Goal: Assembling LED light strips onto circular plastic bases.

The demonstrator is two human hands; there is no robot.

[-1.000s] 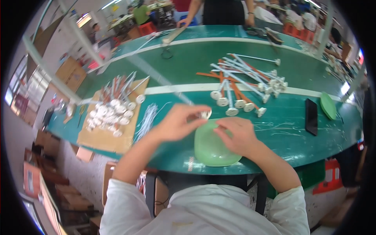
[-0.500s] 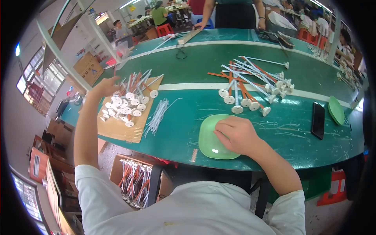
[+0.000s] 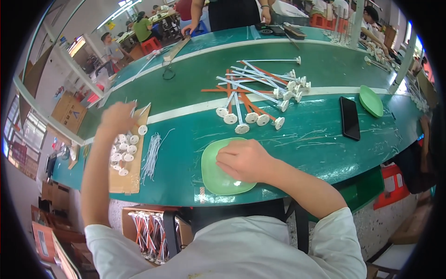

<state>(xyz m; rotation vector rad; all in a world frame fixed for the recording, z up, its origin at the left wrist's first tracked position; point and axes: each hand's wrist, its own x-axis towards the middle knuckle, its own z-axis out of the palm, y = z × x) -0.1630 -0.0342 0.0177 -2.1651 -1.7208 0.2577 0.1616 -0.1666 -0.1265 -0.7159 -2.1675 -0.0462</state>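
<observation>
My left hand point(image 3: 117, 118) is over a heap of white round discs with wire stems point(image 3: 123, 151) on a flat piece of cardboard point(image 3: 134, 174). Its fingertips are blurred among the stems, so its grip is not clear. My right hand point(image 3: 244, 160) is over a shallow light-green dish point(image 3: 211, 179), with thumb and fingers pinched together. Whatever lies between those fingers is too small or hidden to name. Beyond the dish is a second group of white discs on white and orange stems point(image 3: 251, 116), spread on the green table point(image 3: 186, 132).
A bundle of thin white strands point(image 3: 151, 156) lies beside the cardboard. To the right are a black phone point(image 3: 350, 118) and another green dish point(image 3: 370, 101). A carton of stemmed pieces point(image 3: 147, 232) stands below the table edge. Across the table, a person point(image 3: 234, 16) stands holding a wooden strip point(image 3: 176, 49).
The view has swung to the right, so the table's things appear farther left. My left hand has moved in over the stems on the cardboard. My right hand remains pinched over the dish.
</observation>
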